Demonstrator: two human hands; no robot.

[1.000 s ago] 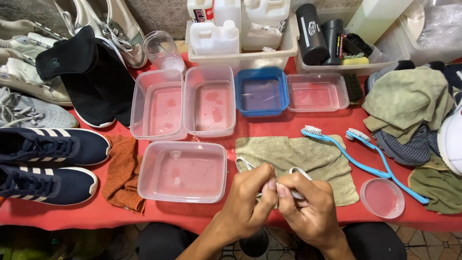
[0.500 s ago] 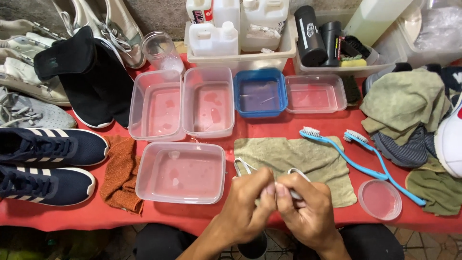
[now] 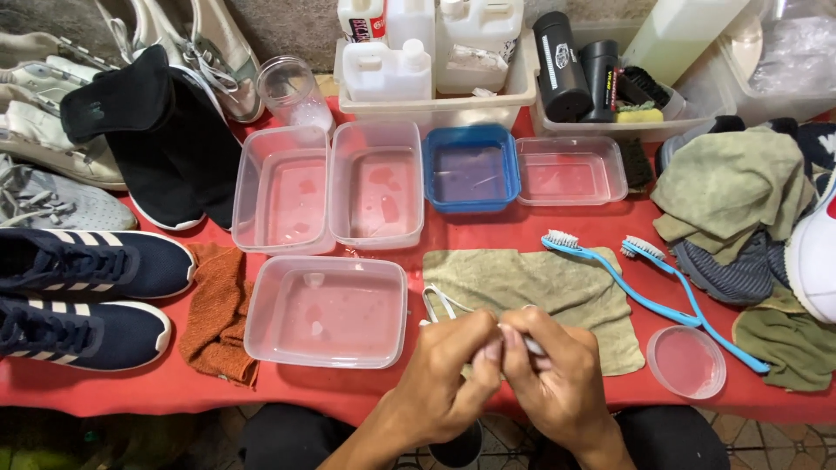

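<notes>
My left hand (image 3: 448, 379) and my right hand (image 3: 562, 379) meet at the near table edge, fingertips pinched together on a thin white shoelace (image 3: 438, 302). Its loop trails left onto the olive green cloth (image 3: 557, 287) spread under my hands. A clear shallow tub of water (image 3: 326, 309) stands just left of my hands. To the right of the cloth lie two blue long-handled brushes (image 3: 640, 287), with a small round lid (image 3: 686, 361) below them.
Two clear tubs (image 3: 283, 187), a blue tub (image 3: 470, 165) and a clear tray (image 3: 570, 170) line the middle of the red table (image 3: 488, 235). Dark blue sneakers (image 3: 83, 287), other shoes and an orange rag (image 3: 218, 313) lie left. Jugs and bottles stand behind; piled cloths (image 3: 731, 191) sit right.
My fingertips have drawn closer together on the shoelace and shifted slightly. Nothing on the table has moved.
</notes>
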